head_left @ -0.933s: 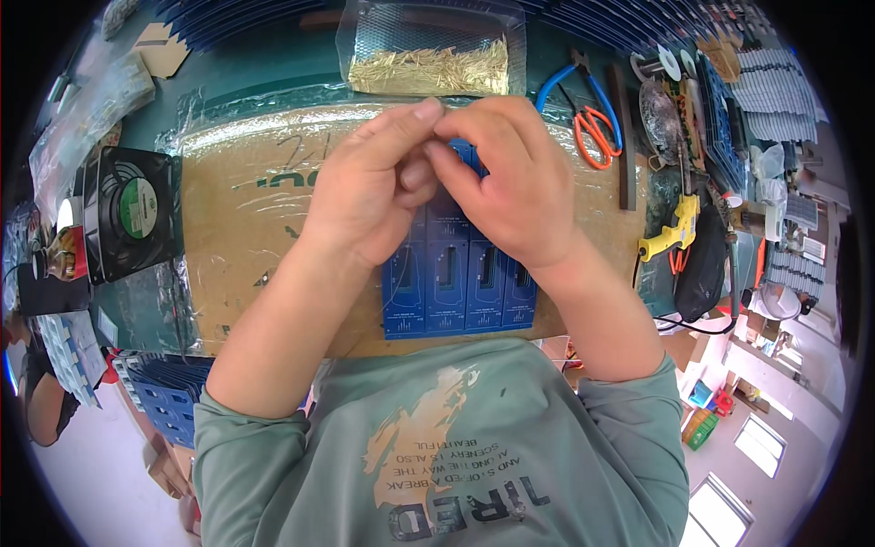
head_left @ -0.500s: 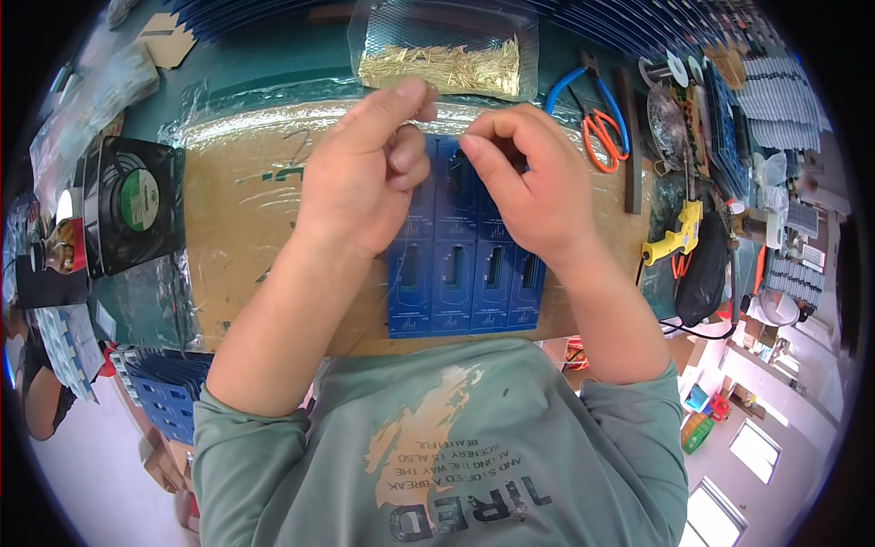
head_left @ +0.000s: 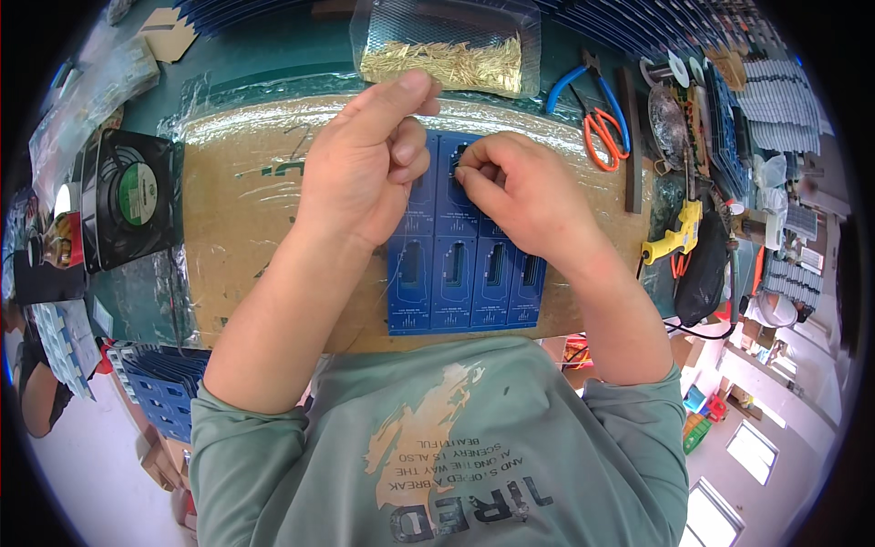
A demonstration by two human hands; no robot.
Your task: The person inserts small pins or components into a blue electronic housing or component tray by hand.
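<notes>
One blue slotted board (head_left: pixel 460 232) lies on one cardboard sheet (head_left: pixel 246 228) over the green worktop (head_left: pixel 301 64), its near row showing four slots. Of two hands, the right hand (head_left: pixel 533 196) is over the board's far half, thumb and forefinger nearly together at a slot; whether its grip has anything in it, I cannot tell. The left hand (head_left: pixel 365 173) is curled at the board's left edge, its grip's contents hidden. Beyond sits one clear tray (head_left: pixel 437 23) of gold pins (head_left: pixel 456 66), too many to count. Far right: one blue-handled pliers (head_left: pixel 561 88), one orange-handled tool (head_left: pixel 591 139), one dark bar (head_left: pixel 632 146); left, one black fan (head_left: pixel 135 193)
</notes>
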